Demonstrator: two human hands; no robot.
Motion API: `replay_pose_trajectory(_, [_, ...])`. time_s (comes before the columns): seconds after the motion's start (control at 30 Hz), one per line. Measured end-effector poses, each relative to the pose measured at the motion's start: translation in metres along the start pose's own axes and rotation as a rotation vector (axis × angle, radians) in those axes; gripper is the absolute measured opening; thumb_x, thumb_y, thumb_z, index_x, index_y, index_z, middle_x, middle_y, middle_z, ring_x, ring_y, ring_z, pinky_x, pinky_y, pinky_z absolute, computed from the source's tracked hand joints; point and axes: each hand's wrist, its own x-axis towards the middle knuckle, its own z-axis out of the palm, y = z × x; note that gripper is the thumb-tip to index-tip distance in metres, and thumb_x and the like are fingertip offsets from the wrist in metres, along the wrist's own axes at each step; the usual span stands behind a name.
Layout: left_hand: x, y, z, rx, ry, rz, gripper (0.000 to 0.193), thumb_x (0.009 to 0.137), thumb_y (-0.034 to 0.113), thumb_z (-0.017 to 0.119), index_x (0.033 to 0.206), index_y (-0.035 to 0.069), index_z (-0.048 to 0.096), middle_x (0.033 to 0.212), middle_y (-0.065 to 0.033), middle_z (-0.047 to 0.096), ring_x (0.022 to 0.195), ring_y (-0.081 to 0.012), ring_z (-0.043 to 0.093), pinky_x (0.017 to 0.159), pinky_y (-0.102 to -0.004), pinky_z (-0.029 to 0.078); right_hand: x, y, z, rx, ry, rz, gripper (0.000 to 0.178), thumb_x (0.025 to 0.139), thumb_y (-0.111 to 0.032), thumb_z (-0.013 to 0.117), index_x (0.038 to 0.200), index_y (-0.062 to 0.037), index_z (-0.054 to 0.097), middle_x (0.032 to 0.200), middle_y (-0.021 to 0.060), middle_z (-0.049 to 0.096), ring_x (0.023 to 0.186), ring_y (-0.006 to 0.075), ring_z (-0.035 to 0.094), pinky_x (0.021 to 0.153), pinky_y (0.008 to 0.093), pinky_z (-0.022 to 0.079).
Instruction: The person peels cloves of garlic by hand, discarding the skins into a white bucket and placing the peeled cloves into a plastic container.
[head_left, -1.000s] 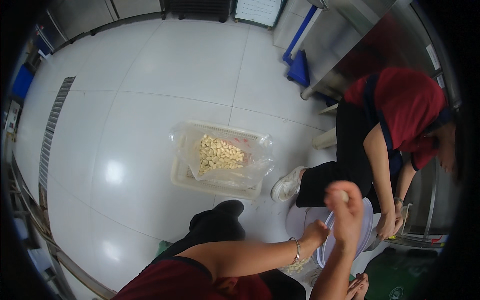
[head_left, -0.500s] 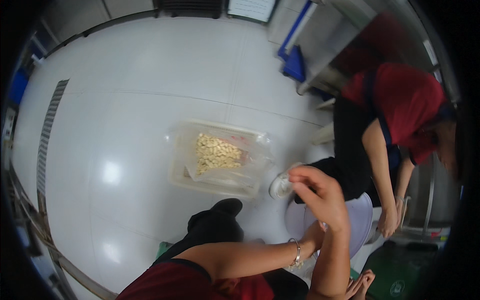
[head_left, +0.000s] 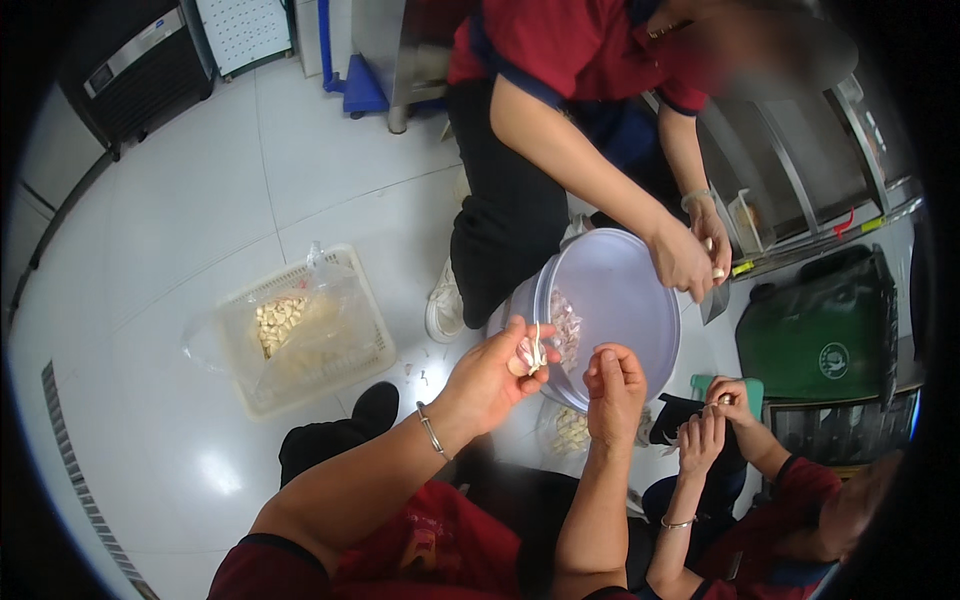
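My left hand [head_left: 487,378], a metal bangle at its wrist, is closed round a garlic bulb [head_left: 528,356] with pinkish skin and a pale stem sticking up. Beside it is my right hand [head_left: 613,400], its thumb and fingertips pressed together; anything pinched there is too small to make out. Both hands are over the near edge of a pale lavender tub [head_left: 622,300]. Unpeeled garlic cloves [head_left: 565,332] lie along the left part of the tub. Below it, partly hidden by my right hand, sits a clear bag of peeled garlic [head_left: 570,432].
On the floor at left stands a cream plastic crate [head_left: 373,315] holding a clear bag of peeled garlic cloves [head_left: 280,320]. Across the tub a co-worker [head_left: 570,130] handles garlic and a knife [head_left: 714,302]. Another person's hands [head_left: 708,425] work at right, near a green bin [head_left: 815,335].
The view has swung right, toward the tub. My left hand has come up from low beside the tub and now shows the garlic bulb; my right hand no longer crosses above it.
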Motion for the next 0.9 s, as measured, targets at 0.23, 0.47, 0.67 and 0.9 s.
replay_pose_trajectory(0.23, [0.013,-0.009,0.004,-0.034,-0.005,0.025,0.034,0.095,0.019,0.042,0.117,-0.006,0.048,0.108,-0.0171,0.057,0.097,-0.0230,0.056,0.086,-0.0328,0.046,0.002,-0.003,0.012,-0.179,-0.070,0.012,0.009,0.089,-0.010,0.060,0.091,-0.0014,0.061,0.077,0.0000,0.060,0.068,0.0049,0.052,0.060,0.0185,0.040])
replay_pose_trajectory(0.47, [0.022,-0.018,-0.007,0.038,0.068,0.096,0.019,0.094,0.007,0.047,0.110,-0.001,0.052,0.106,-0.0147,0.059,0.100,-0.0241,0.059,0.091,-0.0358,0.048,-0.007,0.002,0.015,-0.390,-0.150,-0.084,0.023,0.073,-0.003,0.075,0.090,-0.0042,0.060,0.066,-0.0076,0.047,0.057,0.0006,0.040,0.050,0.0160,0.032])
replay_pose_trajectory(0.67, [0.024,-0.021,-0.009,0.210,0.104,0.123,0.017,0.092,0.008,0.053,0.108,0.000,0.055,0.106,-0.0138,0.060,0.097,-0.0214,0.060,0.088,-0.0348,0.049,-0.007,0.009,0.022,-0.634,-0.156,-0.202,0.023,0.070,-0.007,0.078,0.087,-0.0050,0.062,0.066,-0.0023,0.051,0.055,0.0066,0.044,0.050,0.0210,0.038])
replay_pose_trajectory(0.9, [0.015,-0.007,-0.012,0.382,0.048,0.096,0.023,0.093,0.012,0.053,0.110,-0.003,0.055,0.104,-0.0095,0.059,0.095,-0.0165,0.060,0.085,-0.0294,0.050,0.000,0.012,0.029,-0.751,-0.248,-0.404,0.020,0.071,-0.011,0.076,0.084,-0.0054,0.061,0.066,0.0028,0.054,0.056,0.0147,0.051,0.051,0.0270,0.041])
